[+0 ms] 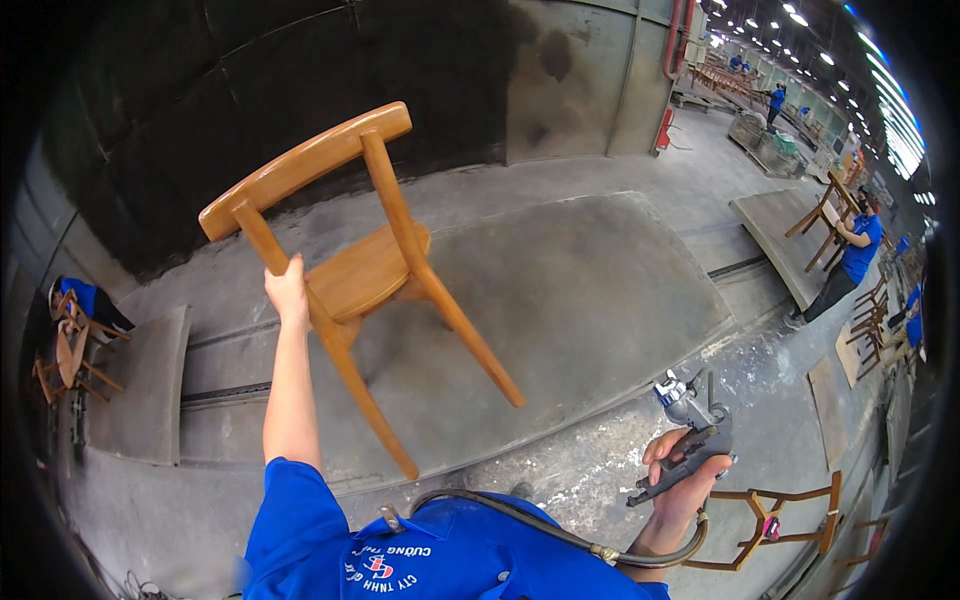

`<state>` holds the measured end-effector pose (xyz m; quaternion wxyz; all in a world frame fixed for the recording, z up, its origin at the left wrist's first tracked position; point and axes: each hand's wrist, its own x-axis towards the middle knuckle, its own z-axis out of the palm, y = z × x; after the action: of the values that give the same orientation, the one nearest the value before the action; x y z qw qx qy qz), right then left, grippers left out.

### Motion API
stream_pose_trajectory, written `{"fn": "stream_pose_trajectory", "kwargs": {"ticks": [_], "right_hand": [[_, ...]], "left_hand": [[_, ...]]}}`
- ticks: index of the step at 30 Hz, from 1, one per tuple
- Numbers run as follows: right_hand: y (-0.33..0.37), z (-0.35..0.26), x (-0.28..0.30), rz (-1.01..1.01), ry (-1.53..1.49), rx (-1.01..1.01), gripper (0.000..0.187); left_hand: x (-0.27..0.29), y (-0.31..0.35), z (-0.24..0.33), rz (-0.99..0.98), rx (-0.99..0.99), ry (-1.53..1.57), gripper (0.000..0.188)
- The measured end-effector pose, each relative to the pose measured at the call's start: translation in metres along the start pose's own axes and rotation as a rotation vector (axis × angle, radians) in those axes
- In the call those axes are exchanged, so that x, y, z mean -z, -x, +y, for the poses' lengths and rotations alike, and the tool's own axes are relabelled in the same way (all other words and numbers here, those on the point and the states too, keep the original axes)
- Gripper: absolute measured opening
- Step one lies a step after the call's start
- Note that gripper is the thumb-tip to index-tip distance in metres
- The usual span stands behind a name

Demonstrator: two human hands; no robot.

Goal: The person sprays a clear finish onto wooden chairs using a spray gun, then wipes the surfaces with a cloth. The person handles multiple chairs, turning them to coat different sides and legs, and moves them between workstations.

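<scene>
— Holding chair (pixel 345 255) aloft over the grey floor (pixel 590 290), left hand (pixel 288 292) clenched round a back post. Rigid, probably light enough one-handed, maybe slick with finish.

— Best gripped there or under the seat. Right hand (pixel 685 480) wrapped round spray gun (pixel 690 430), hose (pixel 520 515) trailing.

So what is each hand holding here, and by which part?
The left hand lifts a wooden chair by one back post. The right hand holds a spray gun by its handle, hose attached.

Stained concrete floor (pixel 600 290), dark sooty wall (pixel 250 90), bright ceiling lights (pixel 800 20) down a long hall
</scene>
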<state>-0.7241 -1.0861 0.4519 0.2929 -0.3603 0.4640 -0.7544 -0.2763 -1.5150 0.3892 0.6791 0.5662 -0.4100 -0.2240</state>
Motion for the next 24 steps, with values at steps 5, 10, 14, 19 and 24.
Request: {"fn": "stream_pose_trajectory", "kwargs": {"ticks": [5, 10, 14, 19, 24], "right_hand": [[0.001, 0.004, 0.003, 0.09, 0.07, -0.043, 0.09], [0.0, 0.012, 0.009, -0.02, -0.156, -0.024, 0.091], [0.013, 0.015, -0.002, -0.315, -0.221, -0.067, 0.105], [0.056, 0.017, -0.05, -0.177, -0.068, 0.026, 0.093], [0.102, 0.025, -0.109, -0.011, 0.044, 0.006, 0.075]], "left_hand": [[0.002, 0.024, -0.03, -0.011, 0.051, -0.004, 0.036], [0.003, 0.014, -0.033, -0.054, 0.039, -0.127, 0.05], [-0.002, -0.004, -0.038, -0.111, 0.126, -0.165, 0.059], [0.002, -0.004, -0.059, -0.291, 0.215, -0.062, 0.055], [-0.009, -0.008, -0.101, -0.314, 0.074, -0.053, 0.048]]}}
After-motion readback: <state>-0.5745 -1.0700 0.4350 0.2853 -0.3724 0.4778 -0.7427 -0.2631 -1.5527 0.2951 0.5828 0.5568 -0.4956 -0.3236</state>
